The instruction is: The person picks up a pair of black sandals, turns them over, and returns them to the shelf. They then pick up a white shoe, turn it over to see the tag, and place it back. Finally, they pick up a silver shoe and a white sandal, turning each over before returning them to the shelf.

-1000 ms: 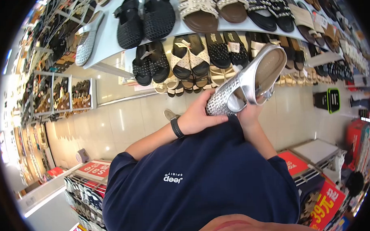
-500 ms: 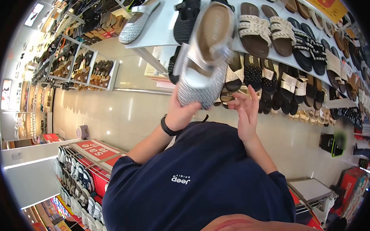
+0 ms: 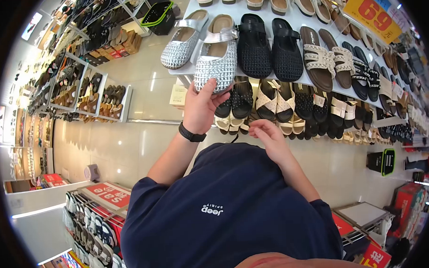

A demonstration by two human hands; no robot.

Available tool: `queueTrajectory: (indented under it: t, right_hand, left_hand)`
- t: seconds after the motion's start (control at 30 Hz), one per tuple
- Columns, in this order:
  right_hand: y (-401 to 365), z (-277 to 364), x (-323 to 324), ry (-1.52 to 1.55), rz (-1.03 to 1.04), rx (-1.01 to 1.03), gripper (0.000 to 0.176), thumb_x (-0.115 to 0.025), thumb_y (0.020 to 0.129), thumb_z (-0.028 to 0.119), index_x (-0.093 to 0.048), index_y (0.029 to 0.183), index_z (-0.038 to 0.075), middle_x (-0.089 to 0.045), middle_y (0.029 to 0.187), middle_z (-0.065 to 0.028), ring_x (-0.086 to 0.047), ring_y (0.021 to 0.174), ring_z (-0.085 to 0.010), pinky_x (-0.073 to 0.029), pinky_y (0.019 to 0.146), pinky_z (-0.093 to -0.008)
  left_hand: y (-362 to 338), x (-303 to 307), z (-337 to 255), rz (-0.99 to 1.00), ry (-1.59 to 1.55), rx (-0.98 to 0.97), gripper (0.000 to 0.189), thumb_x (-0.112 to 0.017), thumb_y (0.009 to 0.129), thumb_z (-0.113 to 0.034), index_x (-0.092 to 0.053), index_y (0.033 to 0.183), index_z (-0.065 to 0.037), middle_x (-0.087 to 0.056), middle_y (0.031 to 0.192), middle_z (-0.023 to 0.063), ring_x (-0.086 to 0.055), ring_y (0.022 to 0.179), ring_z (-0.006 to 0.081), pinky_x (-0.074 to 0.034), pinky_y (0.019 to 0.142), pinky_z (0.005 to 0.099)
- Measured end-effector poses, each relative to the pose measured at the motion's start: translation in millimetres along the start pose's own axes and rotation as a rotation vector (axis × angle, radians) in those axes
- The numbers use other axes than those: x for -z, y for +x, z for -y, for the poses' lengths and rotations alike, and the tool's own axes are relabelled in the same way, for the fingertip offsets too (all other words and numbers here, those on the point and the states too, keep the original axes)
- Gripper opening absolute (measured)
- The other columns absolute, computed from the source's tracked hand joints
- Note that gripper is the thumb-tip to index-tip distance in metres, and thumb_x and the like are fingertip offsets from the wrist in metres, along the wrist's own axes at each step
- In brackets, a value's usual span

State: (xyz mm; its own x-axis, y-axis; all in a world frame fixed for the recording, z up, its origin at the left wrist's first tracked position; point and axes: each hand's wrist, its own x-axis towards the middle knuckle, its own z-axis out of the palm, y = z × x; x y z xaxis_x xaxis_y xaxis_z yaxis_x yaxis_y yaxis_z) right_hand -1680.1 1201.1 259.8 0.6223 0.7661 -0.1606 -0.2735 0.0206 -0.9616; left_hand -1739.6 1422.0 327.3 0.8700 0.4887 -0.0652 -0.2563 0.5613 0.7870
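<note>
Shoe [image 3: 216, 60] in left hand [image 3: 201, 106], at shelf [image 3: 181, 71]

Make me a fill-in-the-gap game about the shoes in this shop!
1. The left hand grips the toe of a ___ woven shoe.
2. The two sandals next to that shoe on the shelf are ___.
3. The yellow price sign shows the number ___.
4. The right hand holds ___.
Missing words: silver, black, 69, nothing.
</note>
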Motion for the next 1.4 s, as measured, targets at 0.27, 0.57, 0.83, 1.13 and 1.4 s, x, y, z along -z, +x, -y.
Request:
queueTrajectory:
  t: [0.27,0.57,0.83,1.13,1.4]
  right_hand:
    - [74.8,35.3,-59.7,0.148,0.010,0.001,0.027,-0.042,0.101,0.020,-0.055,0.113,0.000,-0.062,0.097,-0.0071,-0.059,0.090,-0.0143,-0.048,0.081,-0.0291]
    - [115.9,40.9,-104.8,0.196,-0.139,0.011,0.024,-0.047,0.100,0.025,-0.056,0.104,0.003,-0.064,0.091,-0.0065,-0.060,0.083,-0.0125,-0.048,0.077,-0.0262]
    - [128.7,45.5,-114.1,0.252,-0.198,-0.034,0.032,-0.049,0.099,0.031,-0.061,0.097,0.002,-0.064,0.086,-0.0058,-0.060,0.079,-0.0128,-0.046,0.072,-0.0259]
    - [134.6,34.4,-116.4,0.274,-0.380,0.062,0.033,-0.052,0.098,0.034,-0.061,0.086,0.004,-0.060,0.074,-0.0030,-0.057,0.070,-0.0116,-0.043,0.066,-0.0249]
    - [141.4,37.9,-113.9,0.248,-0.430,0.104,0.036,-0.050,0.098,0.034,-0.061,0.084,0.002,-0.060,0.070,-0.0029,-0.056,0.063,-0.0103,-0.041,0.060,-0.0235]
  left_hand:
    - [14.3,30.7,-23.5,0.087,0.078,0.129,0.021,-0.056,0.095,-0.010,-0.055,0.113,0.001,-0.065,0.110,0.0132,-0.066,0.098,0.0208,-0.056,0.082,0.0315]
    - [41.8,87.6,-30.6,0.040,0.392,0.157,0.017,-0.065,0.090,-0.018,-0.060,0.084,-0.003,-0.068,0.079,0.0096,-0.063,0.063,0.0125,-0.047,0.051,0.0233]
    - [65.3,143.4,-41.0,-0.137,0.149,0.001,0.041,-0.041,0.099,-0.048,-0.050,0.082,-0.011,-0.048,0.068,-0.0009,-0.043,0.057,0.0113,-0.034,0.050,0.0249]
    - [83.9,145.1,-64.3,-0.115,0.180,0.099,0.025,-0.051,0.097,-0.035,-0.046,0.086,-0.013,-0.049,0.072,-0.0019,-0.046,0.059,0.0088,-0.034,0.050,0.0220]
    - [85.3,124.4,-66.0,-0.091,0.269,-0.183,0.035,-0.050,0.097,-0.020,-0.045,0.128,-0.004,-0.055,0.111,0.0048,-0.054,0.098,0.0118,-0.045,0.081,0.0302]
